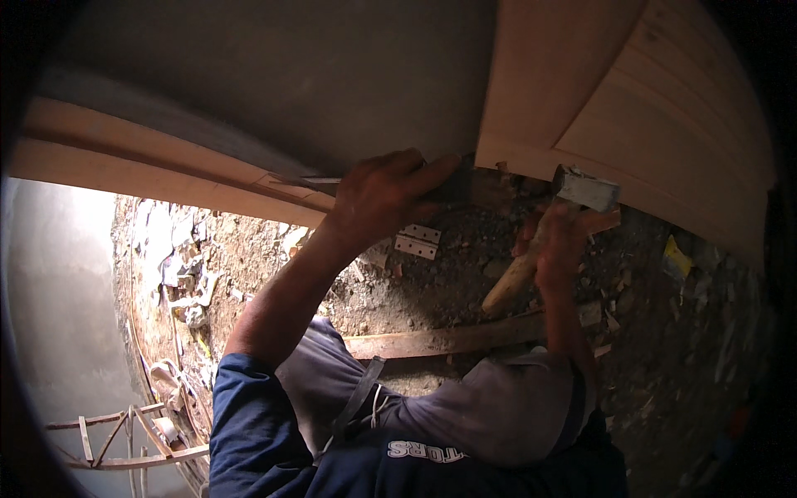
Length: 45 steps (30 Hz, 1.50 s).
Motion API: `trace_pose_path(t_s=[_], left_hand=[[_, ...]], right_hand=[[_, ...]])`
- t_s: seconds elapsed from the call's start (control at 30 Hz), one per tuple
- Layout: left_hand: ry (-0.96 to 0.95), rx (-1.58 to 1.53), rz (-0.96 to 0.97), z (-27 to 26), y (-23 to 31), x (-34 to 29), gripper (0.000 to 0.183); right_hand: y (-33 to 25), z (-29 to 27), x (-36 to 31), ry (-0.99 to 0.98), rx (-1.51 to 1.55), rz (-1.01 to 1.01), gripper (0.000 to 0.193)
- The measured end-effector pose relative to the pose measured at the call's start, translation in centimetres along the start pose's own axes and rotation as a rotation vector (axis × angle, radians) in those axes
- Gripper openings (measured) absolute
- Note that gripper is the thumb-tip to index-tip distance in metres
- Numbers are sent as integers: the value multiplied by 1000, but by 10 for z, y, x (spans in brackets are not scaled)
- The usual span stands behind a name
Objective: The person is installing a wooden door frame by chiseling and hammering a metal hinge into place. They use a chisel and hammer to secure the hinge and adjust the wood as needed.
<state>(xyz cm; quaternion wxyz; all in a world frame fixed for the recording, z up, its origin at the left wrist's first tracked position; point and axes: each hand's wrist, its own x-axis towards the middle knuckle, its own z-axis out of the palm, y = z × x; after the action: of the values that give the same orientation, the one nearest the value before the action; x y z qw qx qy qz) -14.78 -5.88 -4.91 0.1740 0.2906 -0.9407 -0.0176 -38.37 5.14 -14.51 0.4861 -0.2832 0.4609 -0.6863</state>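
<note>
Rubble floor [465, 282]; hammer [548, 241] in right hand [560, 245].

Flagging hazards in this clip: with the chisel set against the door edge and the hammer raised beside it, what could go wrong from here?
1. The left hand grips the chisel close to where the hammer in the right hand would land; a glancing blow could hit the fingers.
2. A slip could gouge the wooden door edge.
3. Rubble and a loose plank on the ground below make footing unsure.
</note>
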Motion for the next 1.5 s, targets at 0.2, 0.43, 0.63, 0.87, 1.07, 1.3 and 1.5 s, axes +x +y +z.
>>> trace_pose_path(t_s=[0.2, 0.43, 0.63, 0.87, 1.07, 1.3, 1.5], left_hand=[[3, 32, -55, -15, 0, -1, 73], [34, -17, -19, -18, -4, -3, 72], [58, 11, 0, -19, -9, -7, 67], [38, 17, -77, -20, -10, -3, 64], [78, 16, -95, -15, -12, 1, 65], [76, 17, -170, -14, -11, 4, 68], [30, 42, -165, -15, -12, 2, 65]], right_hand=[[1, 3, 2, -33, -6, -48, 41], [-5, 11, -4, -97, -43, -26, 39], [-4, 25, -15, 119, 285, 41, 30], [7, 29, 2, -183, -63, 164, 33], [-6, 30, 16, 428, 461, 242, 45], [22, 11, 31, 170, -64, 100, 38], [-8, 50, 10, -181, -181, 159, 43]])
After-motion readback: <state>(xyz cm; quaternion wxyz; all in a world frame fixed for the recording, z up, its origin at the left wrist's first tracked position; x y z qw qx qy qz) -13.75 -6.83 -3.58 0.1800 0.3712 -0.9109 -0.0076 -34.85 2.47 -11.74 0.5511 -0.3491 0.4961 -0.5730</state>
